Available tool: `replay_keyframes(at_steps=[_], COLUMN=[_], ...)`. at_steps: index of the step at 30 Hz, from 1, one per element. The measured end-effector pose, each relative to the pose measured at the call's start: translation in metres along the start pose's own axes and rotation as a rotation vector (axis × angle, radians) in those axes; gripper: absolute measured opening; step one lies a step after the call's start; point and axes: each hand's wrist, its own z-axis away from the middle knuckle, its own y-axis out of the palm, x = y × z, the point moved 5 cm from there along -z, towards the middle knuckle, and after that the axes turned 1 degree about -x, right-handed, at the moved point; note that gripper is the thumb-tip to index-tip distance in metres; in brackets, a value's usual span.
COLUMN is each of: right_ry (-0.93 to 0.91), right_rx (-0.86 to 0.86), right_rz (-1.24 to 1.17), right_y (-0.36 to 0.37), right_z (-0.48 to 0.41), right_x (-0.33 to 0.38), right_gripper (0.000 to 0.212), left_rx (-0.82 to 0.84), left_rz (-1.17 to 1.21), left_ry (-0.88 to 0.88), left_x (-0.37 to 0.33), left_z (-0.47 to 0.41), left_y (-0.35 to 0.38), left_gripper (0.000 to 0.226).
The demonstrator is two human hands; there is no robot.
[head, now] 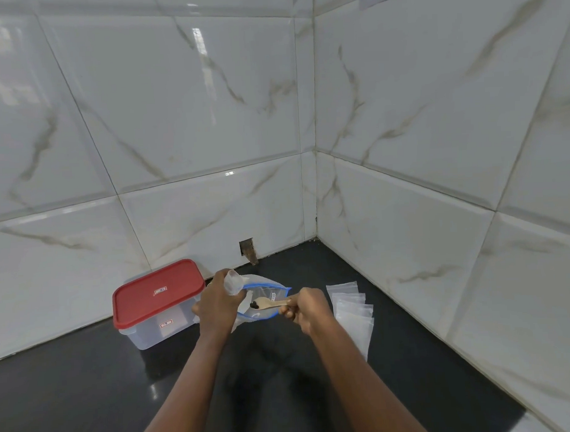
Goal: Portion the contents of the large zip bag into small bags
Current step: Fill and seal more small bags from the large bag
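My left grip [217,304] is pinching a small clear plastic bag [232,280] just left of the large blue-rimmed clear zip bag [267,289], which is sitting open on the black surface [89,394]. My right grip [308,307] is holding a pale wooden spoon [269,303], carrying dark bits [255,304], over that zip bag's mouth.

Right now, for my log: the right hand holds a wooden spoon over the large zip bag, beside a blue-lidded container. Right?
Not quite: the head view shows the container lid is red, not blue. The right hand does hold the wooden spoon over the large zip bag.
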Motion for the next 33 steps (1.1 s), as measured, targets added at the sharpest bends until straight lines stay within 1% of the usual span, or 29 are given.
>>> replay_keyframes(at_steps=[3,7,15,18,21,24,26,28,30,33], right_ry=[-0.004,-0.057,-0.137,-0.172,-0.199,-0.362,-0.483,-0.572,-0.632,-0.661], right_rx=[0.024,0.064,0.128,0.137,0.112,0.103,0.082,0.044,0.043,0.048], right_rz=[0.054,0.035,0.038,0.054,0.211,0.538,0.734,0.815,0.879,0.938], right_y=[-0.013,-0.022,-0.002,0.009,0.022,0.033,0.039,0.042,0.046,0.046], right_z=[0.012,0.036,0.068,0.07,0.068,0.065,0.063,0.064,0.069,0.072], right_x=[0.014,0.04,0.068,0.068,0.064,0.067,0.067,0.067,0.068,0.069], right_gripper=[0.028,0.029,0.027,0.025,0.022,0.025,0.03,0.032,0.034,0.036], left_rx=[0.019,0.032,0.001,0.02,0.028,0.03,0.032,0.037,0.033,0.019], left_rz=[0.036,0.082,0.206,0.18,0.133,0.079,0.088,0.123,0.123,0.107], left_ry=[-0.016,0.02,0.051,0.039,0.027,0.021,0.012,0.013,-0.006,-0.018], left_x=[0.003,0.001,-0.002,-0.002,-0.004,-0.006,-0.004,0.0,0.003,0.006], left_z=[0.004,0.009,0.013,0.014,0.016,0.017,0.015,0.012,0.01,0.009], left_y=[0.0,0.003,-0.006,-0.005,-0.004,-0.006,-0.006,-0.005,-0.003,-0.001], left_gripper=[0.057,0.062,0.057,0.061,0.061,0.057,0.058,0.058,0.059,0.058])
